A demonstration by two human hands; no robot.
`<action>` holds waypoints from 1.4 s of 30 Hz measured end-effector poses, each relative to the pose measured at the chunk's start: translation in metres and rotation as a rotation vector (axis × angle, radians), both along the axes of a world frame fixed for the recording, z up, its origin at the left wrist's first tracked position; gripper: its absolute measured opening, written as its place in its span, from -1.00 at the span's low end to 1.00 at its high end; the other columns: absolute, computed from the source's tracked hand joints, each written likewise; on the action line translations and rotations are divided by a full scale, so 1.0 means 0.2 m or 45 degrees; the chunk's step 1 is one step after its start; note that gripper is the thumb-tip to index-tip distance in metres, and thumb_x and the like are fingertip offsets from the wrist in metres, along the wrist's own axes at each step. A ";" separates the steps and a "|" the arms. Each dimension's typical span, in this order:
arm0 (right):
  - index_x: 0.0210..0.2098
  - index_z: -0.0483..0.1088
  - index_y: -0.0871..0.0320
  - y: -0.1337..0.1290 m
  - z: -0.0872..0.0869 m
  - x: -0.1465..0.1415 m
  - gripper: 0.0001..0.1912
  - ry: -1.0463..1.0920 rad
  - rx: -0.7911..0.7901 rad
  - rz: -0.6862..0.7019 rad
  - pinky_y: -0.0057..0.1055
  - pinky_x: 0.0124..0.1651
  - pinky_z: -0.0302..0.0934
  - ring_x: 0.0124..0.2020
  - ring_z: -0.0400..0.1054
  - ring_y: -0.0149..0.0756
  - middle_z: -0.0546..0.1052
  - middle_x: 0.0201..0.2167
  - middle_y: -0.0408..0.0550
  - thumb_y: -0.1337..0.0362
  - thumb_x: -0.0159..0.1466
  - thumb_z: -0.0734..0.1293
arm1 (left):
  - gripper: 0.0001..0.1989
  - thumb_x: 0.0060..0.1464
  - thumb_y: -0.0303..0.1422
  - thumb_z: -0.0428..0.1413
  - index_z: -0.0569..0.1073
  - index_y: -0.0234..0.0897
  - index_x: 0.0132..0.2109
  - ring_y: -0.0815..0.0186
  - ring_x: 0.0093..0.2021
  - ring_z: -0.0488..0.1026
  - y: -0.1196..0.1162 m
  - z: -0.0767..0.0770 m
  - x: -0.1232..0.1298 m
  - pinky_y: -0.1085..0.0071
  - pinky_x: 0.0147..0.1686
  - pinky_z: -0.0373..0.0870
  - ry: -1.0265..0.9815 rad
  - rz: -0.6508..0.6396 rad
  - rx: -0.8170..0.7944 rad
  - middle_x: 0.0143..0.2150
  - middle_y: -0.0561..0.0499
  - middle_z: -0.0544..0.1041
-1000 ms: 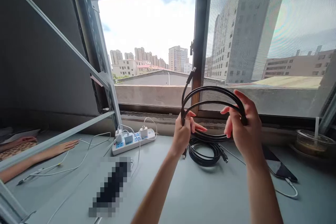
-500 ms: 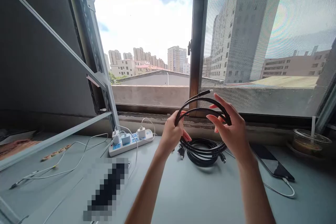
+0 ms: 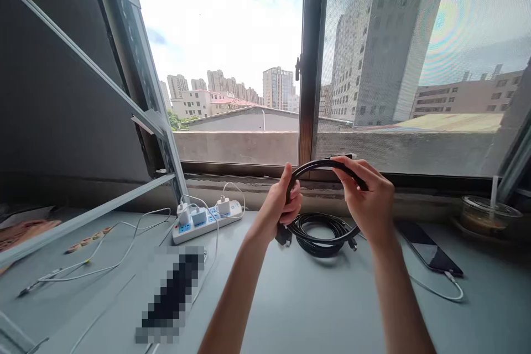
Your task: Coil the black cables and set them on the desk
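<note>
A black cable [image 3: 317, 164] is looped into a coil, held up over the table between both hands. My left hand [image 3: 284, 199] is closed round the coil's left side, thumb pointing up. My right hand [image 3: 369, 191] pinches the upper right of the loop between thumb and fingers. One cable end [image 3: 342, 156] sticks out beside the right fingertips, and a dark connector hangs just below the left hand. Behind and below the held loop, a second coil of black cable [image 3: 319, 251] lies on the table, partly covered by it.
To the left is a white power strip [image 3: 207, 225] with chargers and white cords [image 3: 124, 227]. A blurred dark object [image 3: 174, 293] lies nearer. At right are a phone [image 3: 429, 249] on a charging cord and a lidded cup [image 3: 489, 215]. A metal frame post [image 3: 166, 138] rises at left.
My right hand has closed on the loop, which was looser with its strands spread apart. The strands are now gathered together, and my left thumb has lifted.
</note>
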State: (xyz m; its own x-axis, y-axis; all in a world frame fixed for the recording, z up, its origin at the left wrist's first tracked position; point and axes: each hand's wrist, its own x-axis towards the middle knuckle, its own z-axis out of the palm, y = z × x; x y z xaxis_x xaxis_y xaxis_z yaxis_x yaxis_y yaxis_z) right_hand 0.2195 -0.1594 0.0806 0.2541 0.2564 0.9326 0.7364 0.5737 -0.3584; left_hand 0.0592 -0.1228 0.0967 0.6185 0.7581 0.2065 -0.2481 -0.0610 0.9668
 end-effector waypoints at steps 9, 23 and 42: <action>-0.10 0.48 0.04 -0.03 0.01 -0.01 -0.70 0.089 0.060 -0.166 -0.36 -0.32 0.34 -0.14 0.37 -0.23 0.38 0.04 0.03 0.12 0.20 0.35 | -0.35 0.04 0.11 0.03 -0.07 -0.24 -0.66 0.59 -0.77 -0.18 -0.01 0.02 -0.02 0.55 -0.78 -0.36 -0.042 -0.016 0.000 -0.75 0.20 -0.13; -0.21 0.54 0.14 -0.05 0.02 -0.07 -0.70 0.168 -0.099 -0.165 -0.38 -0.39 0.31 -0.35 0.36 -0.30 0.52 -0.27 0.00 0.10 0.17 0.36 | -0.31 -0.22 0.05 0.29 -0.01 -0.28 -0.69 0.62 -0.75 -0.16 -0.06 0.06 -0.09 0.55 -0.76 -0.34 -0.169 0.433 0.398 -0.75 0.21 -0.08; -0.16 0.47 0.13 -0.15 0.07 -0.09 -0.54 0.487 -0.420 0.477 -0.53 -0.64 0.23 -0.63 0.28 -0.50 0.51 -0.40 -0.11 0.05 0.00 0.47 | -0.30 -0.13 0.13 0.19 -0.07 -0.25 -0.63 0.62 -0.75 -0.14 0.01 0.01 0.00 0.57 -0.75 -0.33 -0.230 0.292 0.263 -0.71 0.23 -0.10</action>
